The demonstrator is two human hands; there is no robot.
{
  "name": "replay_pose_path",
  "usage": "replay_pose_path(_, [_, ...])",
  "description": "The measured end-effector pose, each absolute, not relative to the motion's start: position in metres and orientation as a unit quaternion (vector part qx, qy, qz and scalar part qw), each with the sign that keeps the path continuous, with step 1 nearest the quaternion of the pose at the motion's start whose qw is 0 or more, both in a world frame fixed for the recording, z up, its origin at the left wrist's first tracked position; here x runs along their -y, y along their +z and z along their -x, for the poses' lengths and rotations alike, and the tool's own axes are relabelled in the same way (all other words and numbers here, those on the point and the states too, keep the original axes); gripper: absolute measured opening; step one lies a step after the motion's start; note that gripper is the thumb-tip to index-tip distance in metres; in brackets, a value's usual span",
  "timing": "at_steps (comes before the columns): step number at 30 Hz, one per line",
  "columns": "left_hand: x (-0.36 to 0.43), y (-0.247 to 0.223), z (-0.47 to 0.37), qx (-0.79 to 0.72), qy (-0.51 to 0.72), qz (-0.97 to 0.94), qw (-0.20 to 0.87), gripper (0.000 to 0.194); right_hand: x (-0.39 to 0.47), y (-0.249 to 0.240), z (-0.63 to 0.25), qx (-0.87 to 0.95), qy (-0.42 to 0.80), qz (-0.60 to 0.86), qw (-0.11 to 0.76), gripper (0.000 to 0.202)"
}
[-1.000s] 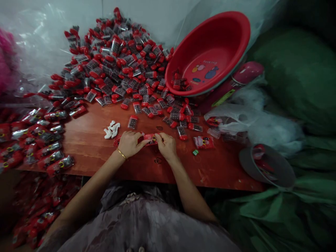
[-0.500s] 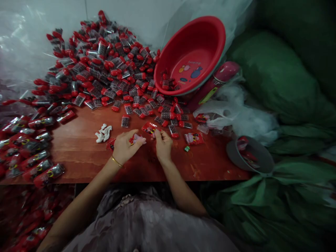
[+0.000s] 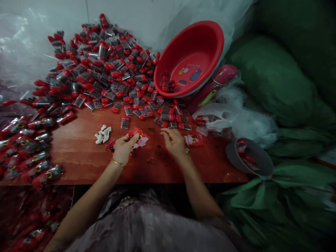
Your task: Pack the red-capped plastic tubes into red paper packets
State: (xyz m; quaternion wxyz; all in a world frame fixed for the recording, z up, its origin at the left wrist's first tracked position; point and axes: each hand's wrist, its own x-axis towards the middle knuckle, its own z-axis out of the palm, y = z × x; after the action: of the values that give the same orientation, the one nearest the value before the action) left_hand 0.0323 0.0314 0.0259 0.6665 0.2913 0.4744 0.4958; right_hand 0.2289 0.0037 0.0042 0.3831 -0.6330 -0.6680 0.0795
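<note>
My left hand [image 3: 124, 149], with a gold bangle at the wrist, is closed on a red printed packet [image 3: 141, 137], its thumb on top. Another red packet partly shows beneath that hand. To the right, my right hand [image 3: 175, 144] is over the table, fingers curved with a gap between thumb and forefinger; nothing shows in them, and motion blurs it slightly. Just beyond its fingers lie small clear containers with red caps [image 3: 184, 126]. Beside it rests a red packet with a pale shape [image 3: 193, 140], and a small green piece [image 3: 187, 150] is partly hidden by the hand.
A large heap of red-capped containers [image 3: 105, 70] covers the back left. A tilted red basin [image 3: 217, 38] leans behind, beside a pink flask [image 3: 225, 74]. White pieces [image 3: 103, 134] lie left; filled packets [image 3: 42, 122] at far left. A grey bowl [image 3: 232, 157] stands right.
My right hand has moved right, away from the left hand, towards the containers. The red packet that was between the hands is now in my left hand alone.
</note>
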Motion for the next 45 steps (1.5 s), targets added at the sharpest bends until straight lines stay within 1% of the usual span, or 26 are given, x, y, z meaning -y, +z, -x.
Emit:
replay_pose_path(3, [-0.032, 0.03, -0.033, -0.472, 0.507, -0.255, 0.675, 0.037, -0.017, 0.01, -0.291, 0.75, -0.027, 0.638, 0.174, 0.039])
replay_pose_path(5, [-0.031, 0.028, -0.036, -0.48, 0.503, -0.238, 0.679, 0.036, -0.023, 0.009, -0.315, 0.783, -0.046, 0.616, 0.074, 0.044])
replay_pose_path(7, [-0.03, 0.023, -0.039, -0.482, 0.495, -0.237, 0.683, 0.037, -0.027, 0.005, -0.323, 0.802, -0.051, 0.594, 0.02, 0.046])
replay_pose_path(9, [-0.029, 0.019, -0.039, -0.478, 0.488, -0.249, 0.686, 0.039, -0.027, 0.0, -0.321, 0.81, -0.054, 0.584, 0.01, 0.042])
replay_pose_path(11, [-0.028, 0.019, -0.036, -0.482, 0.477, -0.254, 0.69, 0.04, -0.026, -0.005, -0.315, 0.812, -0.052, 0.58, 0.024, 0.036])
replay_pose_path(14, [-0.028, 0.022, -0.029, -0.491, 0.453, -0.248, 0.702, 0.039, -0.022, -0.01, -0.304, 0.817, -0.034, 0.574, 0.046, 0.033])
replay_pose_path(18, [-0.027, 0.025, -0.019, -0.488, 0.438, -0.24, 0.715, 0.036, -0.015, -0.011, -0.291, 0.827, -0.011, 0.559, 0.056, 0.039])
replay_pose_path(21, [-0.024, 0.022, -0.015, -0.486, 0.436, -0.228, 0.722, 0.034, -0.012, -0.009, -0.286, 0.838, -0.012, 0.544, 0.046, 0.044])
replay_pose_path(24, [-0.022, 0.019, -0.013, -0.48, 0.432, -0.229, 0.728, 0.031, -0.012, -0.007, -0.283, 0.841, -0.004, 0.54, 0.043, 0.038])
replay_pose_path(26, [-0.02, 0.018, -0.013, -0.48, 0.428, -0.231, 0.73, 0.033, -0.012, -0.008, -0.28, 0.831, 0.005, 0.553, 0.056, 0.034])
replay_pose_path(29, [-0.018, 0.02, -0.012, -0.49, 0.438, -0.231, 0.718, 0.04, -0.007, -0.009, -0.272, 0.808, 0.021, 0.58, 0.103, 0.033])
replay_pose_path(32, [-0.017, 0.021, -0.011, -0.501, 0.453, -0.234, 0.699, 0.048, 0.006, -0.006, -0.256, 0.785, 0.032, 0.583, 0.208, 0.035])
replay_pose_path(34, [-0.016, 0.021, -0.011, -0.503, 0.456, -0.234, 0.696, 0.05, 0.017, -0.002, -0.243, 0.774, 0.047, 0.565, 0.283, 0.034])
replay_pose_path(37, [-0.015, 0.02, -0.012, -0.5, 0.46, -0.232, 0.696, 0.049, 0.032, 0.007, -0.225, 0.764, 0.08, 0.533, 0.355, 0.033])
replay_pose_path(40, [-0.013, 0.019, -0.015, -0.488, 0.457, -0.246, 0.702, 0.047, 0.041, 0.016, -0.213, 0.767, 0.103, 0.506, 0.382, 0.035])
replay_pose_path(45, [-0.009, 0.022, -0.017, -0.462, 0.456, -0.275, 0.709, 0.042, 0.045, 0.027, -0.205, 0.782, 0.132, 0.469, 0.388, 0.035])
